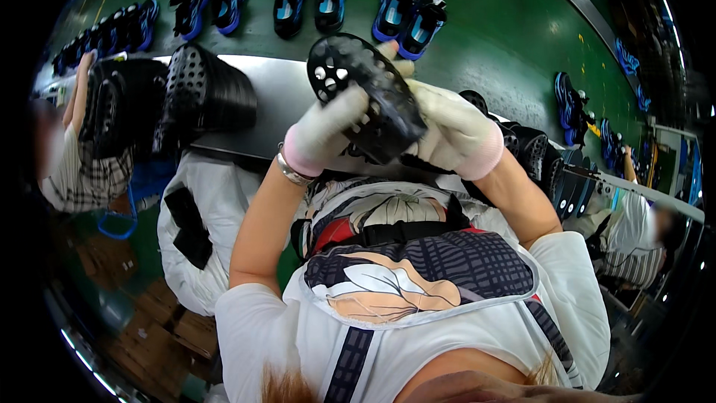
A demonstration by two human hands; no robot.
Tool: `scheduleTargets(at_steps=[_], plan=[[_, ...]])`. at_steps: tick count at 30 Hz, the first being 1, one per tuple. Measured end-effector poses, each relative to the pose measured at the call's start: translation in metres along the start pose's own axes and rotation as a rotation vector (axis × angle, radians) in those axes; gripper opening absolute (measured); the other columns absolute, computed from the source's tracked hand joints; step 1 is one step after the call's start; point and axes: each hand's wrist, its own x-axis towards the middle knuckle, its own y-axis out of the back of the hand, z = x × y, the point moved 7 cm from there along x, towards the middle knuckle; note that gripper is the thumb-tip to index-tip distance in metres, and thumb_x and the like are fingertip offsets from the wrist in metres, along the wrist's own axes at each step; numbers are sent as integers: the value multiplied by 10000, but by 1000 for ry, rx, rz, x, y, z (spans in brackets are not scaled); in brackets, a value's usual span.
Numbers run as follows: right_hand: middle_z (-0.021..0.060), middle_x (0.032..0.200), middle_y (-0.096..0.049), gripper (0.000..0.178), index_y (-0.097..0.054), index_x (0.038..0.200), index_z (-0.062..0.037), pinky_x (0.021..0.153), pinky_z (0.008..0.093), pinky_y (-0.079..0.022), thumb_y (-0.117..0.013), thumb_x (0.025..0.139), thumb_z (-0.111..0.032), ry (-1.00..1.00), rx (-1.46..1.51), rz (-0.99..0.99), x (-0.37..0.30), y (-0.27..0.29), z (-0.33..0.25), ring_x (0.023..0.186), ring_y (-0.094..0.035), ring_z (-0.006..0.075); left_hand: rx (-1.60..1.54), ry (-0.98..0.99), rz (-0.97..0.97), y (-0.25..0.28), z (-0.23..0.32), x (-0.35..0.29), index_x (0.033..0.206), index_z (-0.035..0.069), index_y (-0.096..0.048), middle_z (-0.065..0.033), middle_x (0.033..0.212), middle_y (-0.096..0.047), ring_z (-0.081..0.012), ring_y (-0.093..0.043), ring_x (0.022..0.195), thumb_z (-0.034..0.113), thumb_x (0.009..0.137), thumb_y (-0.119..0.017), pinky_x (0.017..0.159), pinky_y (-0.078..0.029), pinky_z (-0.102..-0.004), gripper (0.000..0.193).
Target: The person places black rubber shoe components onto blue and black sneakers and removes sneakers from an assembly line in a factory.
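Observation:
A black perforated clog (pixel 377 97) is held up in front of me, tilted, its round holes showing at the toe end. My left hand (pixel 332 127), in a white glove with a pink cuff, closes on its near left side. Around the right side and far edge wraps my right hand (pixel 455 127), gloved alike, with some bare fingertips showing past the edge. Part of each hand's grip is hidden by the clog. To the left, a stack of nested black perforated clogs (pixel 209 93) lies on a metal ledge (pixel 276 82).
Pairs of black and blue sneakers (pixel 332 0) stand along the green belt (pixel 485 30) beyond. More black clogs (pixel 529 149) lie at my right. A white bag (pixel 198 254) with dark pieces on it hangs at my left. Other people work on both sides; cartons (pixel 145 343) lie at lower left.

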Motion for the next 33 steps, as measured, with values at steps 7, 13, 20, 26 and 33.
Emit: scheduleTargets(at_steps=[7,13,20,26,33], plan=[[149,875,-639,474,-599,1093,-9,749,333,-483,-559,867,-424,130,-1327,338,27,5,-62,830,-633,256,-85,71,256,44,11,44,1240,34,-457,-96,1078,-586,-195,-595,967,159,891,-561,842,-502,-323,384],[242,817,-641,619,-580,942,43,742,433,-492,-512,799,-556,-25,-1704,446,85,23,-60,800,-630,392,62,106,531,96,2,90,896,108,-589,26,792,-580,-74,-569,680,261,883,-629,605,-485,-248,158],[196,828,-660,523,-643,900,-32,752,412,-498,-509,794,-525,-283,-1769,541,114,102,-101,815,-639,361,850,490,164,148,-32,137,1107,14,-568,-109,1016,-603,-191,-561,946,445,888,-567,849,-441,-302,483],[209,941,-659,574,-653,1021,25,811,368,-484,-544,777,-482,-527,-1756,551,136,162,-122,901,-631,326,1719,164,-168,183,-76,167,1113,54,-561,-140,1159,-533,-369,-531,1038,244,853,-591,889,-460,-438,323],[200,846,-649,539,-641,962,62,707,374,-481,-580,724,-418,-696,-1906,463,183,191,-146,757,-613,304,1798,219,-99,194,-114,184,963,103,-608,-104,1022,-574,-330,-566,938,235,862,-581,787,-497,-448,169]])
